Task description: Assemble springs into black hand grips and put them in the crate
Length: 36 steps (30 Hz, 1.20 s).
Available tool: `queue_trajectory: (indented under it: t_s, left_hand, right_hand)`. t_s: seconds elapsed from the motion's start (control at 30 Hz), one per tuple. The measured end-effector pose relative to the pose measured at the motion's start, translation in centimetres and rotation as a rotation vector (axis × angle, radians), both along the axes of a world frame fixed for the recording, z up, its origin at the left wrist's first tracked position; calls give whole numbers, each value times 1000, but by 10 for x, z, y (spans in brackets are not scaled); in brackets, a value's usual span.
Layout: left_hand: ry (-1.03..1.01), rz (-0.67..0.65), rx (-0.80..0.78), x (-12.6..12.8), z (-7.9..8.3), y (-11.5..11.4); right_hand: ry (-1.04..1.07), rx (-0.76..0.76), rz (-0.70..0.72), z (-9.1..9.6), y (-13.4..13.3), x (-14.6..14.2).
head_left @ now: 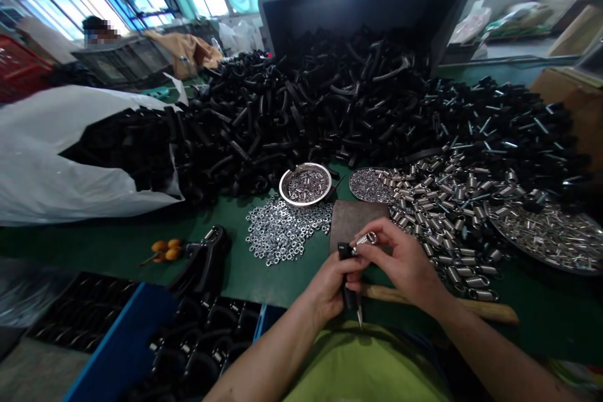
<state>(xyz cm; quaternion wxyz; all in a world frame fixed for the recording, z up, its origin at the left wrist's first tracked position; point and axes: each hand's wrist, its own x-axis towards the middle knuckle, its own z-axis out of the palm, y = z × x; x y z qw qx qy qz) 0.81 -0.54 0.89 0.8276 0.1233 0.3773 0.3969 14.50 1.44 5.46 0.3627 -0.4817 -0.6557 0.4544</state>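
Two hands meet over the near edge of the green table [117,245]. Left hand [330,286] wrapped in a fist around a black handle piece [347,276] with a metal pin sticking down from its lower end. Right hand [405,264] pinching a small coiled spring [366,239] between thumb and fingertips, spring end touching the top of the black piece.

Just behind the hands: a dark flat plate [348,220]. Under the right wrist, a wooden stick [485,309] lying along the near edge. Loose springs [447,213] spread to the right. Heap of small bright nuts [282,232] left of the plate; behind it a round metal bowl [305,184] of small metal parts.

Far side: big mound of black curved parts [330,113] spilling from a tipped black crate [377,0]. White bag [42,157] at the left edge. Blue bin [122,345] at the near left corner.
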Motion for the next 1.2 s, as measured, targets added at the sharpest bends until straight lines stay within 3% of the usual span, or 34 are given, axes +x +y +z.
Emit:
queue_trajectory:
  t_s: [0.13, 0.23, 0.4, 0.53, 0.6, 0.73, 0.87, 0.97, 1.03, 1.2]
  left_hand:
    - [-11, -4, 43, 3, -3, 0]
    - [60, -34, 129, 3, -8, -3]
    - [327, -296, 312, -2, -3, -12]
    - [322, -469, 333, -16, 0, -14]
    - [285, -456, 325, -22, -2, -14]
    - [318, -320, 326, -24, -8, -11]
    - [418, -232, 371, -21, -10, -6]
    - [449, -194, 365, -17, -10, -4]
    - [432, -173, 312, -14, -9, -3]
    - [291, -176, 138, -2, -6, 2]
  right_hand:
    - [-139, 127, -16, -6, -7, 0]
    - [-214, 137, -36, -8, -11, -1]
    - [-167, -4, -102, -21, -12, 0]
    - [-125, -120, 28, -37, -7, 23]
    - [-296, -52, -48, -43, -1, 43]
    - [-809, 273, -344, -56, 15, 80]
    - [-1036, 373, -359, -70, 26, 91]
    - [-1012, 400, -375, -73, 29, 90]
    - [-876, 439, -370, -67, 26, 85]
    - [-405, 506, -126, -37, 4, 51]
